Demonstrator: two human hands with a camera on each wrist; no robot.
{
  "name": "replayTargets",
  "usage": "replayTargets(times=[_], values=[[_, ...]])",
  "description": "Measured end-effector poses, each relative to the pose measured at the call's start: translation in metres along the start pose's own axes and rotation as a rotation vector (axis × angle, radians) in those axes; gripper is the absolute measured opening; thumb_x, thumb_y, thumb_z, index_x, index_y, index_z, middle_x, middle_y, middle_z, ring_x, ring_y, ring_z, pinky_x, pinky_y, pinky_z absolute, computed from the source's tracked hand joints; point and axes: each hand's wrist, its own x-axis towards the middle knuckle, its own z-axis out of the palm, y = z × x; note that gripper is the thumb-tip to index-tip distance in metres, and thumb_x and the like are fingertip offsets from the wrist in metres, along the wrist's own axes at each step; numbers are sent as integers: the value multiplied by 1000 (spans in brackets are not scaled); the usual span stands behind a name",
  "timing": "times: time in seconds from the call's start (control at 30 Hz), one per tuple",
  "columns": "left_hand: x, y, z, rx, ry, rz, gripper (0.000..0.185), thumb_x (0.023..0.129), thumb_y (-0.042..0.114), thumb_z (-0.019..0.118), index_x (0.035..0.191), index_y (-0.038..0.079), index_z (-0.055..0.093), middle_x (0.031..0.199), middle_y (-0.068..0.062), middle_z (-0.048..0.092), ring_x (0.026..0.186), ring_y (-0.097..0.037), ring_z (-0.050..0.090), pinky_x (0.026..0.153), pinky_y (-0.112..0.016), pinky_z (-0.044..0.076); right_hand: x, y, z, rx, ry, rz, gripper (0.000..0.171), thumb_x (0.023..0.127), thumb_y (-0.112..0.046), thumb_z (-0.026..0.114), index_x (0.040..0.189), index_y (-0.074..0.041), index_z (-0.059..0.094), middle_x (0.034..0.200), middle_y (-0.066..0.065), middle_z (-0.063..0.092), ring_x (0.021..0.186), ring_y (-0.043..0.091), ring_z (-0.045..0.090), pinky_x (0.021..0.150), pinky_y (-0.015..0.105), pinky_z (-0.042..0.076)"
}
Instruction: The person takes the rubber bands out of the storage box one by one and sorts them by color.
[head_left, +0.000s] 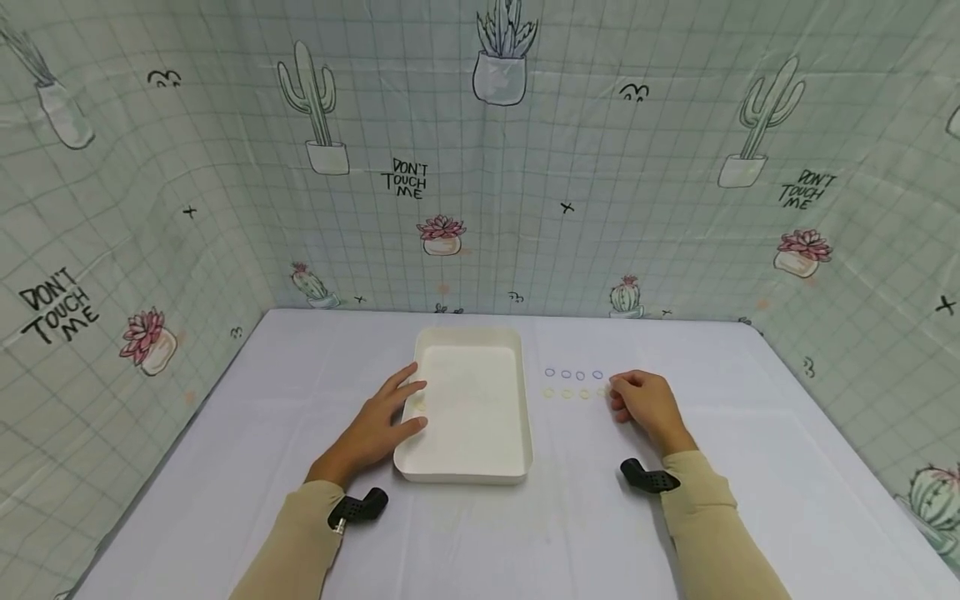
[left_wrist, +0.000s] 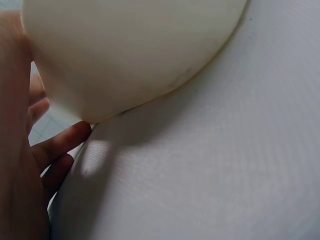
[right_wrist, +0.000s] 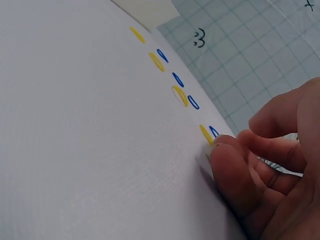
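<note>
Over the left rim of a white rectangular tray (head_left: 472, 408) lies my left hand (head_left: 378, 425), its fingers spread. In the left wrist view, fingertips (left_wrist: 82, 129) touch the tray's lower edge. A faint yellowish thing (head_left: 420, 406) shows inside the tray between that hand's thumb and fingers. My right hand (head_left: 645, 404) is at the right end of two rows of thin rings, thumb and index finger pinching the end yellow ring (right_wrist: 205, 133), whose near end is hidden. The end blue ring (head_left: 597, 375) lies just beyond these fingertips.
Several blue rings (head_left: 566, 374) form the far row, with several yellow rings (head_left: 567, 393) in the row nearer me, right of the tray. A white cloth (head_left: 570, 533) covers the table. Printed curtain (head_left: 525, 192) surrounds its back and sides. Each wrist wears a black camera mount (head_left: 648, 477).
</note>
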Motion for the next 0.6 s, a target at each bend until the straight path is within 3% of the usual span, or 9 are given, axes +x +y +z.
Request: replayTargets(times=[0.33, 0.6], values=[[0, -5, 1, -8, 1, 9, 63, 94, 33, 67, 149, 10, 48, 166, 1, 20, 150, -33, 21, 113, -64, 23, -1, -7, 4, 217, 7, 61, 34, 101, -19, 55, 124, 4, 63, 102, 12, 68, 79, 11, 64, 67, 25, 58], [1, -4, 3, 1, 11, 32, 63, 94, 33, 67, 149, 9, 49, 166, 1, 21, 149, -33, 22, 113, -64, 25, -5, -16, 8, 367, -5, 67, 35, 100, -14, 55, 128, 6, 60, 99, 6, 68, 76, 8, 65, 67, 24, 57]])
